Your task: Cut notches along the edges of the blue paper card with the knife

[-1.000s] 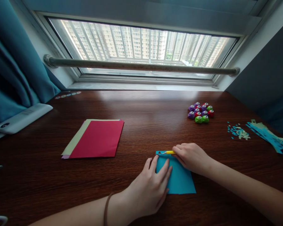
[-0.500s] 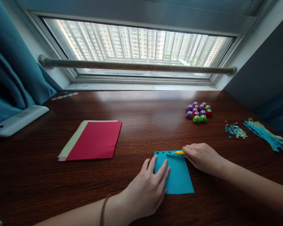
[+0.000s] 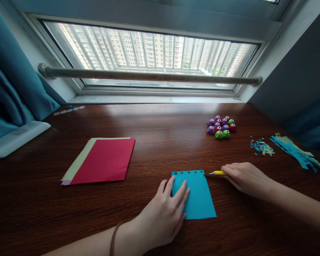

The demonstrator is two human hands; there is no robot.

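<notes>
A blue sheet of paper (image 3: 197, 193) lies on the dark wooden table (image 3: 160, 121) in front of me, with a row of small punched holes along its far edge. My left hand (image 3: 164, 215) lies flat on the sheet's left part, fingers spread. My right hand (image 3: 245, 177) is just right of the sheet and holds a thin yellow craft knife (image 3: 217, 172), its tip at the sheet's far right corner.
A stack of red and pale sheets (image 3: 100, 160) lies to the left. Small coloured paper punches (image 3: 220, 127) cluster at the back right. Blue paper scraps (image 3: 261, 146) and cut strips (image 3: 296, 151) lie at the far right. A white device (image 3: 16, 137) rests at the left edge by the teal curtain (image 3: 10, 71).
My right hand has drawn the yellow knife from left to right along the blue sheet's far edge and off its right corner, uncovering the row of punched holes. My left hand stayed put.
</notes>
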